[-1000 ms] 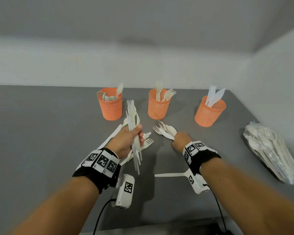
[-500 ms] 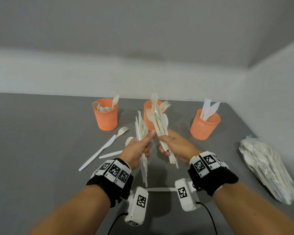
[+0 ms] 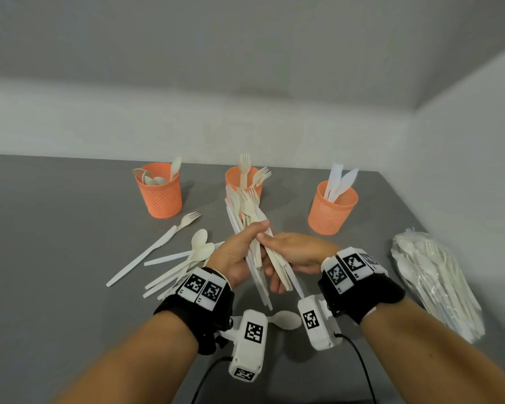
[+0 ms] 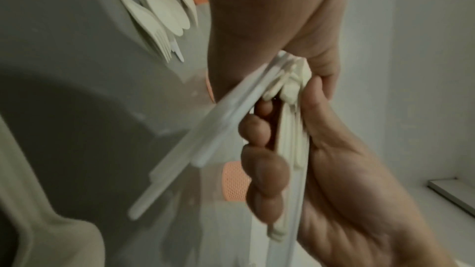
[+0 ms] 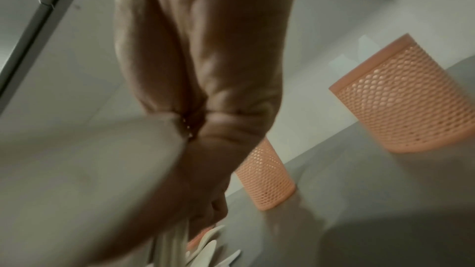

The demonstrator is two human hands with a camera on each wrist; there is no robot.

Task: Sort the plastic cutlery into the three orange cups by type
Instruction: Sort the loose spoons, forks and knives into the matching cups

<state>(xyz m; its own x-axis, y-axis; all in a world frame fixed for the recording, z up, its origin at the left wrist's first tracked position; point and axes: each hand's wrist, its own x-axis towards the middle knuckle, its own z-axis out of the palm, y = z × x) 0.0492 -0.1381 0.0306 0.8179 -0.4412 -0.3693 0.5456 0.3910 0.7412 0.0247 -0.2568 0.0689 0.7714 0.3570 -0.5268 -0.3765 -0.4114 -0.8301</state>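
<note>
Three orange mesh cups stand at the back: the left cup (image 3: 159, 193) has spoons, the middle cup (image 3: 234, 177) forks, the right cup (image 3: 333, 211) knives. My left hand (image 3: 255, 239) grips a bundle of white knives and cream forks (image 3: 245, 208) upright in front of the middle cup. My right hand (image 3: 276, 275) meets it from the right. Its fingers (image 4: 264, 168) curl round the cream fork handles (image 4: 290, 129), and the white knife handles (image 4: 205, 139) fan out to the side. Fork tines (image 5: 205, 249) show under my right hand (image 5: 205, 92).
Loose on the grey table (image 3: 56, 258) lie a white knife (image 3: 140, 258), a fork (image 3: 188, 218), several spoons (image 3: 199, 246) at my left wrist, and one spoon (image 3: 285, 319) near the front. A clear bag of cutlery (image 3: 432, 284) sits at the right by the wall.
My right hand lifted a few forks off the table and brought them against the bundle in my left hand. Both hands now hold the cutlery together.
</note>
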